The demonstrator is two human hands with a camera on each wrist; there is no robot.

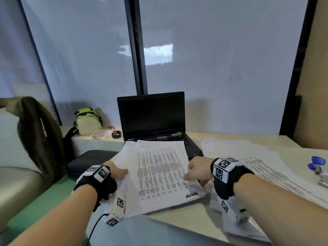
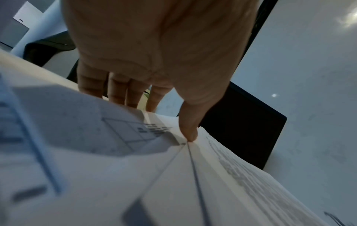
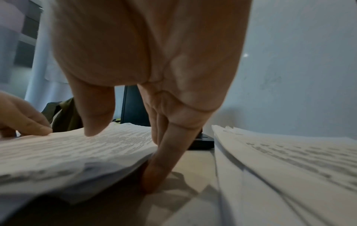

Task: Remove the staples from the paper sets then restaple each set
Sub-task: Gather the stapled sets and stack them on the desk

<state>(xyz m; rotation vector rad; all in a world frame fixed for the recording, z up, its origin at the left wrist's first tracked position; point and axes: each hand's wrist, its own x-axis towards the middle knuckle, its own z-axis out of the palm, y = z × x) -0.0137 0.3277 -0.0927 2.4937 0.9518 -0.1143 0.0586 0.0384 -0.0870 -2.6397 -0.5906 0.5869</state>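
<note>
My left hand (image 1: 116, 172) and right hand (image 1: 197, 170) each pinch an edge of the white printed paper set (image 1: 159, 174). Uneven lift from the pale counter (image 1: 177, 226) risks sheets fanning, slipping.

Your right hand (image 3: 154, 64) has its thumb over the printed paper set (image 3: 77, 152) and fingers (image 3: 160, 160) under its edge; another paper stack (image 3: 289, 168) lies beside.

Head camera is looking forward and down over the desk (image 1: 177, 226). Both wrist cameras are peering close along the fingers, sharing the printed paper set (image 1: 159, 174) and the laptop (image 1: 150, 116) beyond.
</note>
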